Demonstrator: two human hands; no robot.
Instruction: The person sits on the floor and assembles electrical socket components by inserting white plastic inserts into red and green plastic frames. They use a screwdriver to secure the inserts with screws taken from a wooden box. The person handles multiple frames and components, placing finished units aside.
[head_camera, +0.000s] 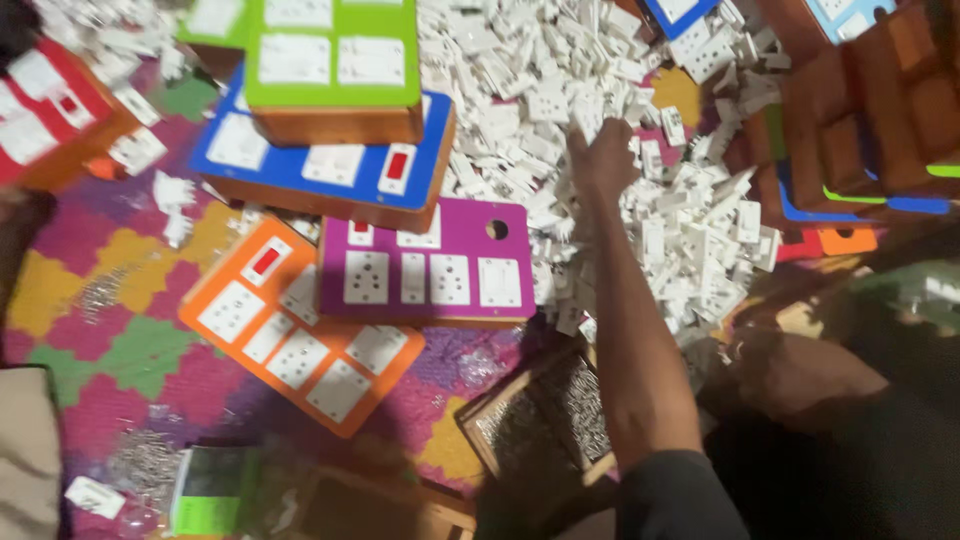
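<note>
1. Now we see our right hand (603, 160) stretched out into the heap of white sockets (600, 120), fingers dipped among them; we cannot tell how far it is open or whether it grips one.
2. Our left hand is out of view.
3. Just left of the heap lies a purple board (425, 262), partly over an orange board (300, 335).
4. Beyond them a green board (335, 55) sits on a blue board (320, 165).
5. Under our forearm is a tray of screws (545, 415).

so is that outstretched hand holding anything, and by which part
Cannot be told: the right hand reaches into the heap of white socket parts, fingers buried among them and blurred, so any grip is hidden.
</note>
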